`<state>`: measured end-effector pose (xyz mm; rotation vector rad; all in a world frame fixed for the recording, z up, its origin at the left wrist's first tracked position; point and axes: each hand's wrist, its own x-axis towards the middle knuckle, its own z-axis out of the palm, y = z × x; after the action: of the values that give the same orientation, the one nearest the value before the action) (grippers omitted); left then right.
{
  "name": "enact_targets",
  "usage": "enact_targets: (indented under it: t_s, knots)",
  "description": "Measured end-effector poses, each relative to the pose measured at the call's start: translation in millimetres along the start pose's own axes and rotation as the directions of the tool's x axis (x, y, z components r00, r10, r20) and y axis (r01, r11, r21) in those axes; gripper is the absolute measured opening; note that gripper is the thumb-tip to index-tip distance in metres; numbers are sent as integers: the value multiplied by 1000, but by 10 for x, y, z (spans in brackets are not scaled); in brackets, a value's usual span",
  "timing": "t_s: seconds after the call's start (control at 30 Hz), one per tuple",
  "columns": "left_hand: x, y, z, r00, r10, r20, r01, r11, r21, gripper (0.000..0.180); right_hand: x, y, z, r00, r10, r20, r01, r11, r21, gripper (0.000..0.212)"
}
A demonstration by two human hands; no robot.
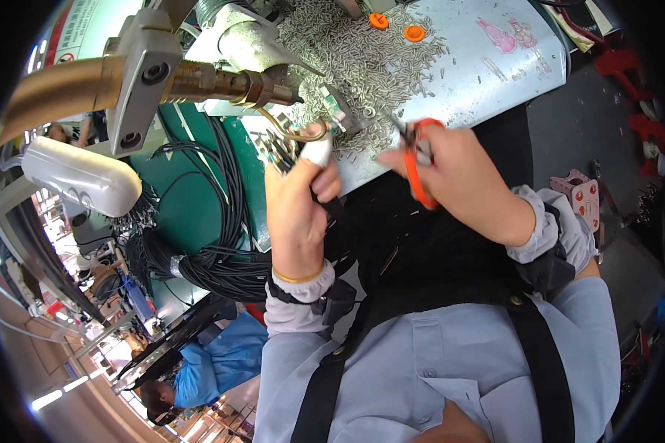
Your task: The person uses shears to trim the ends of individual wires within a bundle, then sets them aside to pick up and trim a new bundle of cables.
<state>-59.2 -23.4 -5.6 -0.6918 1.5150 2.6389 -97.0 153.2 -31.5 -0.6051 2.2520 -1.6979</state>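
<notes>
Printed sign [89, 28], unreadable. Brass nozzle [255, 88] overhangs left grip [297, 199], fingers curled; can't tell if clamped on the small connectors [272, 150]. Metal pins [340, 48] heaped on pale counter [480, 92]. Orange-handled cutters [415, 182] at near edge, right grip [462, 166] closed around them. Pink sticker [501, 35] towards right edge.

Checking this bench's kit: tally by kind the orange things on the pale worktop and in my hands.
Orange-handled hand tool, in the right hand: 1
Round orange pieces, on the pale worktop: 2
Total: 3
</notes>
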Motion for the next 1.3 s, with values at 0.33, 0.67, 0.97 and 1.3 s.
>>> enact_targets:
  t_s: [0.33,0.67,0.97,1.3]
  knots:
    - [270,154,-98,995,-92,42,89,994,64,15,610,-83,116,984,153,93,-170,963,208,21]
    - [264,152,-114,996,-69,52,67,997,34,20,614,-42,146,984,140,112,-165,952,257,14]
    - [233,171,-80,998,-55,39,51,994,97,18,603,23,198,999,47,22,-50,983,179,15]
    - [-176,-60,87,970,166,-179,-115,957,266,17,306,-31,15,982,-52,-180,78,987,141,15]
